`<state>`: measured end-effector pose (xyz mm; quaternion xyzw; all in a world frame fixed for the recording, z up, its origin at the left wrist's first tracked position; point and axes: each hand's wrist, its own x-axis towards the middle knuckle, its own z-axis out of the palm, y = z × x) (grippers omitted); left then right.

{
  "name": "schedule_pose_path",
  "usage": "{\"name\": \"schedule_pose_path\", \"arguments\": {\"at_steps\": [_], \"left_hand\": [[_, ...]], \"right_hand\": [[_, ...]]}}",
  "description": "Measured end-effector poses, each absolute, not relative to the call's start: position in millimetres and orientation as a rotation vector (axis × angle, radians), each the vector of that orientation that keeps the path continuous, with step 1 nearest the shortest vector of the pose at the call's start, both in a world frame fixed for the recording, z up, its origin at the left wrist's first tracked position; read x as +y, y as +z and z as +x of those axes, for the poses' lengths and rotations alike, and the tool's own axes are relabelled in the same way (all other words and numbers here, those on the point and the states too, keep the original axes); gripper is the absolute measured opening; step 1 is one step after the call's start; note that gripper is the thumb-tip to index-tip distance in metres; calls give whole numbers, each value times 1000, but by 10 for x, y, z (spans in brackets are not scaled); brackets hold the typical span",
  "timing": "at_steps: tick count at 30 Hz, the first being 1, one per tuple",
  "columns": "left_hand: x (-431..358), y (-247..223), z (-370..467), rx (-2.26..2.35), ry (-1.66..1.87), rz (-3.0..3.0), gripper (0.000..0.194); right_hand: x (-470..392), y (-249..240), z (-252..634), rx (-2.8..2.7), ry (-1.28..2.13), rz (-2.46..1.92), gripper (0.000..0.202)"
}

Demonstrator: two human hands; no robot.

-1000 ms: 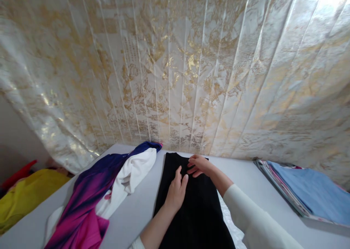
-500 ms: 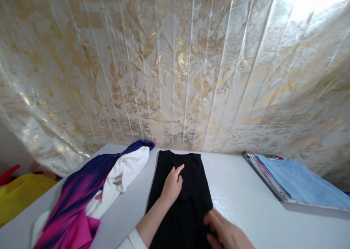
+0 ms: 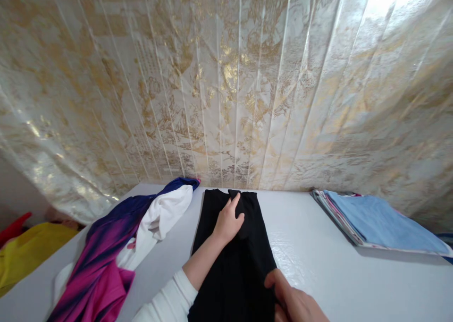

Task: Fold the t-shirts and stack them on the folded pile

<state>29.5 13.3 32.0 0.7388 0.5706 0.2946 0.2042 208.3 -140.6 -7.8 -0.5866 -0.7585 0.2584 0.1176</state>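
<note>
A black garment (image 3: 230, 275) lies lengthwise on the white table, its top edge toward the patterned sheet. My left hand (image 3: 229, 223) is on its upper part, thumb and fingers closed on a strip of the cloth that stands up at the top edge. Lower down, my right hand (image 3: 295, 298) grips the garment's right side edge between thumb and fingers. Some of the right fingers are hidden under the hand and cloth. The garment's near end runs out of view at the bottom.
Left of the garment lie a crumpled purple and pink cloth (image 3: 102, 246) and a white cloth (image 3: 170, 213). A folded stack topped with light blue cloth (image 3: 382, 223) sits at the right. Beyond the table (image 3: 318, 246) hangs a gold-patterned sheet (image 3: 226, 86). Yellow cloth (image 3: 35, 251) shows far left.
My left hand has moved slightly up the garment, from lying on it with a finger extended to holding a raised strip. My right hand remains at the right edge.
</note>
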Motion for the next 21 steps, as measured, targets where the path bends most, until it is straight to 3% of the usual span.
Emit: {"name": "schedule_pose_path", "arguments": {"at_steps": [8,12,17,21], "left_hand": [[213,218,155,1855,549,2040,62],[-108,244,96,1855,609,2159,54],[-761,333,-79,1129,610,2496,34],[-1188,205,-169,647,480,2618,38]], "right_hand": [[-1335,-184,1976,-2214,951,-1637,39],[-1384,-52,2063,-2270,968,-1589,40],[-1417,170,2221,-2179,1136,-1508,36],[-1217,202,2302,-1885,1285,-1452,36]]}}
